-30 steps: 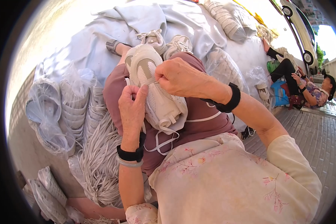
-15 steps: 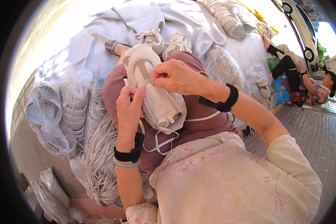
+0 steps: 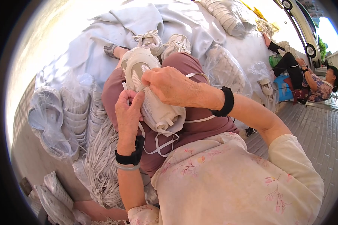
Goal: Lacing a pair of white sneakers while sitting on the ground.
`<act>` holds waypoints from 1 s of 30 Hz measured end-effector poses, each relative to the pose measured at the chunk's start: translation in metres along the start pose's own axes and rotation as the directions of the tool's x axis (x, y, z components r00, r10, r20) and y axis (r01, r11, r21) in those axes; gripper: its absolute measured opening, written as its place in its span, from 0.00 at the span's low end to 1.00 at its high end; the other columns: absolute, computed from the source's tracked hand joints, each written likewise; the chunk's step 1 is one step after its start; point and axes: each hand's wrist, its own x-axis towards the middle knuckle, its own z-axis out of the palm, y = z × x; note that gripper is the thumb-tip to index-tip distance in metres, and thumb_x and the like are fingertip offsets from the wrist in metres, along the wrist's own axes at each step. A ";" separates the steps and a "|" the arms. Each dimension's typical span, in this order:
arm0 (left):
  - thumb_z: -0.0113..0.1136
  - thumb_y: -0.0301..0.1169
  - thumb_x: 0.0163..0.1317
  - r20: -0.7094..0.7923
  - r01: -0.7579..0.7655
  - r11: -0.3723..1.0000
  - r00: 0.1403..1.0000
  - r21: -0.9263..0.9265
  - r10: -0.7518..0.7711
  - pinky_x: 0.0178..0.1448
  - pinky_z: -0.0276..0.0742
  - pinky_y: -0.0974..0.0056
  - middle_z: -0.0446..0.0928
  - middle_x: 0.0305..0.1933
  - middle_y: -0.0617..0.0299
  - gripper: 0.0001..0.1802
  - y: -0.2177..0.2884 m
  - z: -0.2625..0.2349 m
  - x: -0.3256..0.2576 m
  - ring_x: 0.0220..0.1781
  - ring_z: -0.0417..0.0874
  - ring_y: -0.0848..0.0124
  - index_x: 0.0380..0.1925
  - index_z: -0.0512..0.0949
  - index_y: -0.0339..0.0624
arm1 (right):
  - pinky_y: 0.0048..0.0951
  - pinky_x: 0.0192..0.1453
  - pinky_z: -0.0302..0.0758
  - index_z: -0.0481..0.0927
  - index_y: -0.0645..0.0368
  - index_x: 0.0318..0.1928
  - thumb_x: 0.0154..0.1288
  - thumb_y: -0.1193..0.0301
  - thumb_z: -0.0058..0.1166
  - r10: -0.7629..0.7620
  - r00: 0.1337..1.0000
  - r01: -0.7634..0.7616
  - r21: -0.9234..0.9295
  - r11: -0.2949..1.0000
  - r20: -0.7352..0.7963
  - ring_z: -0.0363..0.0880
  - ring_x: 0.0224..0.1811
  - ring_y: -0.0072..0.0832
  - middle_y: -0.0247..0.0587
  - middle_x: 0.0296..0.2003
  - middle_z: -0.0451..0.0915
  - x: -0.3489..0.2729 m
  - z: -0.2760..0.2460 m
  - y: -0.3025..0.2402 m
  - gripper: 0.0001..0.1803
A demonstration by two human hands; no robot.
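A pale beige-and-white sneaker (image 3: 165, 112) rests on my lap, its toe pointing away from me. Over its mesh upper, my left hand (image 3: 129, 107) pinches a flat white shoelace (image 3: 167, 131) between thumb and fingers on the left side. My right hand (image 3: 172, 85) is closed with its fingertips on the lacing, just above the left fingertips; the back of that hand hides part of the upper. Loose lace hangs in loops below the shoe's heel. Two laced sneakers, a left one (image 3: 150, 42) and a right one (image 3: 177, 45), sit beyond my knees.
Left of me lie plastic-bagged shoes (image 3: 74, 112) and a thick bundle of white laces (image 3: 101, 168). More bagged shoes (image 3: 227, 69) stand right of my knee, on a pale sheet (image 3: 131, 20). Another person (image 3: 315, 84) sits at the far right, near a parked car (image 3: 308, 33).
My right hand has shifted left and slightly down, closer to the left fingertips. The left hand has moved only a little, and the shoe stays on my lap.
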 end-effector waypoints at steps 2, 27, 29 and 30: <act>0.63 0.36 0.64 -0.021 -0.021 1.000 1.000 -0.012 0.021 0.16 0.58 0.77 0.69 0.20 0.72 0.11 -0.003 0.003 -0.001 0.15 0.63 0.86 0.31 0.73 0.44 | 0.46 0.39 0.73 0.75 0.64 0.36 0.56 0.79 0.50 0.036 0.999 -0.036 -0.088 0.996 0.005 0.78 0.36 0.52 0.52 0.33 0.77 -0.001 0.000 -0.010 0.06; 0.50 0.25 0.64 0.178 -0.322 0.619 0.942 0.716 0.283 0.45 0.72 0.54 0.74 0.37 0.45 0.05 0.039 -0.005 -0.019 0.39 0.76 0.49 0.37 0.71 0.34 | 0.36 0.43 0.74 0.78 0.62 0.37 0.59 0.77 0.55 -0.146 0.975 0.130 -0.100 0.986 -0.167 0.76 0.38 0.40 0.43 0.34 0.72 -0.013 -0.015 -0.010 0.06; 0.51 0.26 0.66 0.176 -0.368 0.669 0.924 0.646 0.339 0.42 0.73 0.61 0.74 0.33 0.52 0.05 0.031 -0.013 -0.024 0.35 0.77 0.60 0.37 0.72 0.34 | 0.36 0.43 0.74 0.78 0.62 0.35 0.58 0.76 0.54 -0.173 0.977 0.148 -0.188 0.971 -0.124 0.76 0.38 0.39 0.42 0.34 0.72 -0.010 0.003 -0.016 0.05; 0.51 0.26 0.66 0.173 -0.366 0.667 0.925 0.649 0.339 0.42 0.73 0.61 0.74 0.33 0.52 0.05 0.028 -0.012 -0.024 0.35 0.77 0.60 0.37 0.72 0.34 | 0.36 0.43 0.75 0.77 0.62 0.34 0.58 0.76 0.54 -0.193 0.978 0.165 -0.276 0.947 -0.078 0.76 0.39 0.39 0.42 0.33 0.71 -0.008 0.010 -0.017 0.03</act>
